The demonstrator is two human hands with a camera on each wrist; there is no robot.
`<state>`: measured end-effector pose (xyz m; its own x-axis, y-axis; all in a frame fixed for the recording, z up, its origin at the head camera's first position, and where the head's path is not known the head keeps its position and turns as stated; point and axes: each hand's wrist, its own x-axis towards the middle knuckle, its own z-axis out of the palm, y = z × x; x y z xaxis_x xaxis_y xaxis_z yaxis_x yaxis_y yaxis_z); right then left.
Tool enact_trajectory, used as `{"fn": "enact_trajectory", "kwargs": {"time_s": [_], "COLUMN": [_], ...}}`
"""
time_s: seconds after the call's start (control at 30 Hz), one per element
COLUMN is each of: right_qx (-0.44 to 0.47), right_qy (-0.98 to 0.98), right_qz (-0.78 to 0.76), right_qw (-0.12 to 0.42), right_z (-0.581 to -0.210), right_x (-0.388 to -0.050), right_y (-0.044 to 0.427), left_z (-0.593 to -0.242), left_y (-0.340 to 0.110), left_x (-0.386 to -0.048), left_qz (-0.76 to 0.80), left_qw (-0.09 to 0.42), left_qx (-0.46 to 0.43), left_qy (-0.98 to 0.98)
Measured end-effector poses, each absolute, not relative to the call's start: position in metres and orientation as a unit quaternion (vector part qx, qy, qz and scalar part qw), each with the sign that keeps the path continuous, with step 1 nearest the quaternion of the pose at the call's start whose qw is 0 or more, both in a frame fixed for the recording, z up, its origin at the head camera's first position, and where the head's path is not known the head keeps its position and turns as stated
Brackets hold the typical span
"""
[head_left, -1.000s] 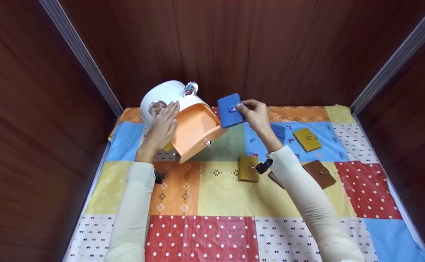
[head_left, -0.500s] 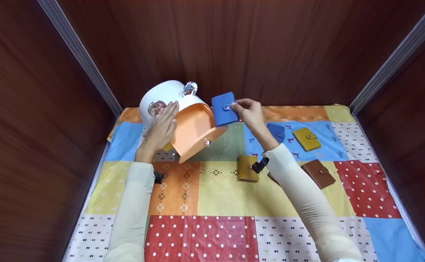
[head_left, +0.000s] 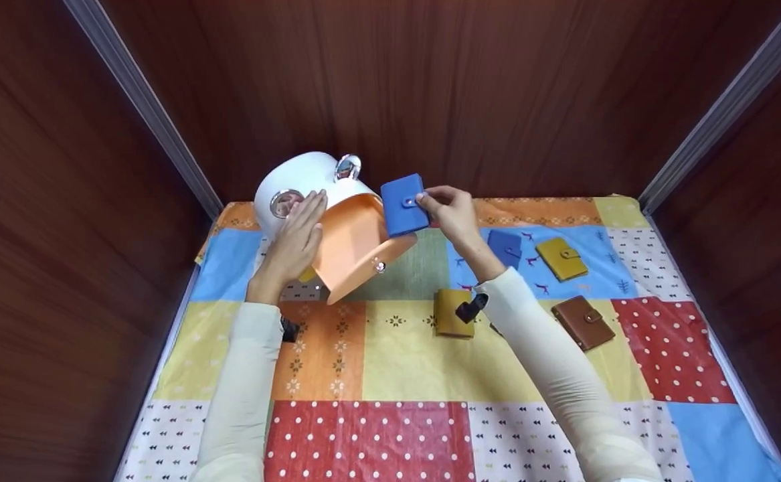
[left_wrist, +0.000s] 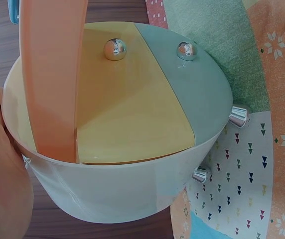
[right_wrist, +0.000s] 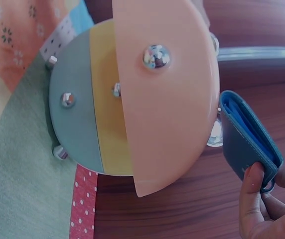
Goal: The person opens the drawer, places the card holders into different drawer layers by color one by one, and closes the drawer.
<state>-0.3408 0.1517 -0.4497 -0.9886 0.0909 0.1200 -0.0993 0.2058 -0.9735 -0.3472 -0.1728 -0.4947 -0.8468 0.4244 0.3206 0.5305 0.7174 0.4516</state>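
Fingers of the right hand were clamped on the snap side of a blue wallet; those of the left hand were laid nearly straight, close together, on a white cabinet. A patchwork cloth was spread beneath. The cabinet was fitted with an orange drawer, pulled out above a yellow panel. The held wallet was raised at the drawer's right end; contact could not be told. Farther right, two mustard wallets, a second blue wallet and a brown wallet were laid on the cloth. A silver knob was fixed to the drawer's front.
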Motion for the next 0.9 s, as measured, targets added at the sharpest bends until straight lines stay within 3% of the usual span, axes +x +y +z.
{"fn": "enact_trajectory", "kwargs": {"time_s": [0.9], "right_qx": [0.014], "right_qy": [-0.761], "right_qz": [0.648], "right_qw": [0.034], "right_z": [-0.449], "right_x": [-0.342], "right_y": [0.126], "left_z": [-0.495], "left_y": [-0.173], "left_x": [-0.344], "left_qz": [-0.285], "left_qw": [0.108], "left_qx": [-0.263], "left_qy": [-0.915]}}
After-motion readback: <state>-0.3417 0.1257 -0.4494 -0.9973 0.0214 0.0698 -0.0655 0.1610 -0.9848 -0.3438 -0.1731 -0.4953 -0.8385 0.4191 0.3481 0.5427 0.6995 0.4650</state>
